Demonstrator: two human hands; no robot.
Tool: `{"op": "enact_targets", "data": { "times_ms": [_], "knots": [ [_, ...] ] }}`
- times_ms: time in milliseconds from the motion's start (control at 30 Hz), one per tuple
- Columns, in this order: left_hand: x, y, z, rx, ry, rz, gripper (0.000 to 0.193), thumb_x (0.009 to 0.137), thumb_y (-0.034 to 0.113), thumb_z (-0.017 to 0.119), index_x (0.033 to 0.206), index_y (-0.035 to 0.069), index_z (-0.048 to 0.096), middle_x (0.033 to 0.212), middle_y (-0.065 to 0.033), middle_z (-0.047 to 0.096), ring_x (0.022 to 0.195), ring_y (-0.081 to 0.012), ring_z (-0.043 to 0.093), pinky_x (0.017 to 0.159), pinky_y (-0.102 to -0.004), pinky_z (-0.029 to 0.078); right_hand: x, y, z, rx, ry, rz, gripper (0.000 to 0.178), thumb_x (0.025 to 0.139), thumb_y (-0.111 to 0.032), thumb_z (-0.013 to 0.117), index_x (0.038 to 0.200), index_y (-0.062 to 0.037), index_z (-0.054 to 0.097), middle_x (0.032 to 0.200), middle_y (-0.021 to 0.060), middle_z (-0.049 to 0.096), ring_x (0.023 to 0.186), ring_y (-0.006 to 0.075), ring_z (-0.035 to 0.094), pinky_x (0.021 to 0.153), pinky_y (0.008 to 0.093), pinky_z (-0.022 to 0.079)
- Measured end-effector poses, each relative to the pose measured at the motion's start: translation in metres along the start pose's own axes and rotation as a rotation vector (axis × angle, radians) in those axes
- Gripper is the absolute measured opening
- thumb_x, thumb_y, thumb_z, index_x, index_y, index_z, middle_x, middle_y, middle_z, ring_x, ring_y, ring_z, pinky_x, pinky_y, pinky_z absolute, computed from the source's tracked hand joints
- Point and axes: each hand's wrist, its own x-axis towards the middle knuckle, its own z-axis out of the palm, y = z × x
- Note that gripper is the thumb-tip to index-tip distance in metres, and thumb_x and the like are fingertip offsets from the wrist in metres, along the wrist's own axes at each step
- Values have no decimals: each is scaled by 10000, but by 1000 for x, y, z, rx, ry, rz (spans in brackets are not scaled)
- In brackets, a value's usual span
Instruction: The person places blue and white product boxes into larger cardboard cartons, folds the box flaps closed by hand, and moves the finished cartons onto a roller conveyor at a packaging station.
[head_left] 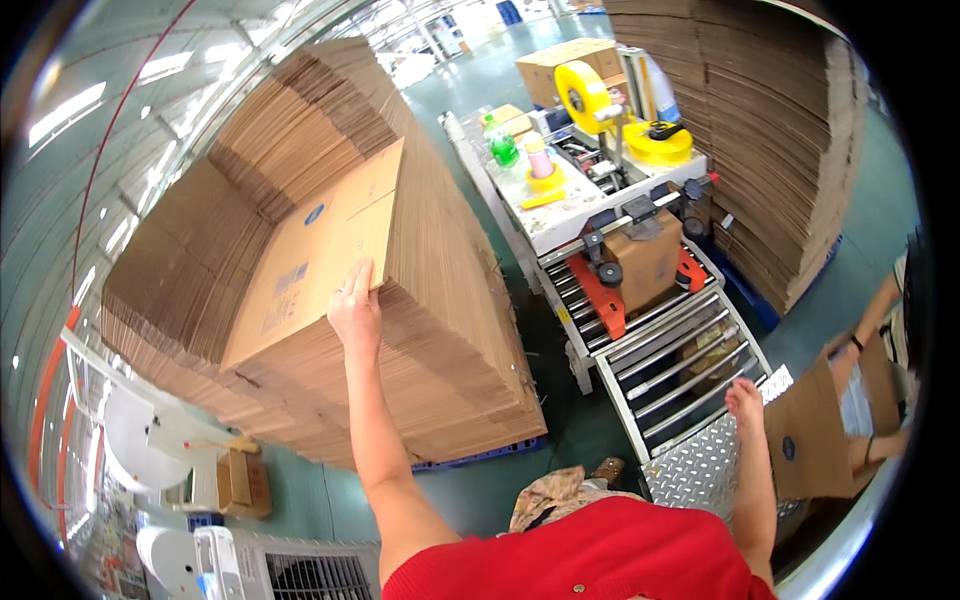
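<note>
My left hand point(355, 308) reaches out to the near corner of a flattened cardboard carton point(318, 240) on top of a tall stack. Its fingers lie stretched over the carton's edge, and the thumb is hard to make out. Over the metal roller conveyor point(668, 375), close to its diamond-plate end point(700, 460), my right hand point(743, 398) hovers with its fingers curled in. Nothing shows in that hand.
Ahead stands a taping machine point(570, 215) with yellow tape rolls point(660, 145), a green bottle point(500, 142) and a box point(648, 262) beneath. Another flattened-carton stack point(740, 120) rises behind it. At right, a co-worker's hands hold an open carton point(815, 435). A white fan-like unit point(290, 570) sits lower left.
</note>
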Motion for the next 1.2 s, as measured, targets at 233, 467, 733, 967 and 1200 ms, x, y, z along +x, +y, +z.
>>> {"op": "enact_targets", "data": {
  "times_ms": [233, 467, 733, 967, 1200],
  "knots": [
    [52, 13, -66, -212, 20, 74, 219, 773, 121, 703, 992, 131, 703, 814, -86, 688, 698, -262, 627, 621, -351, 494, -63, -112, 34, -221, -239, -468, 149, 893, -111, 573, 1011, -23, 557, 728, -4, 554, 622, 68, 495, 556, 215, 384],
    [43, 5, -29, -263, 25, 99, 127, 853, 153, 596, 862, 75, 697, 798, -117, 673, 714, -278, 640, 636, -390, 493, -132, -133, 17, -144, -323, -450, 158, 917, -146, 563, 1037, -43, 568, 833, -4, 601, 721, 68, 549, 639, 199, 422],
    [85, 27, -46, -200, -215, 159, 177, 808, 213, 659, 848, 41, 660, 935, -101, 622, 908, -255, 596, 780, -397, 492, -157, -134, -37, -37, -67, -477, 124, 906, -146, 582, 991, -56, 594, 793, -15, 605, 691, 49, 543, 625, 188, 429],
    [82, 42, 9, 29, -451, 271, 108, 778, 111, 620, 834, 28, 660, 936, -143, 640, 895, -309, 623, 771, -397, 522, -180, -122, -41, -81, -83, -425, 116, 913, -149, 573, 986, -62, 590, 783, -14, 603, 694, 53, 547, 635, 191, 436],
    [93, 0, 65, 190, -343, -93, 190, 824, 71, 503, 865, 72, 688, 874, -157, 674, 816, -331, 656, 713, -422, 533, -192, -112, -52, -77, -6, -378, 112, 910, -139, 575, 986, -57, 580, 779, -10, 598, 691, 53, 545, 625, 187, 431]
  ]
}}
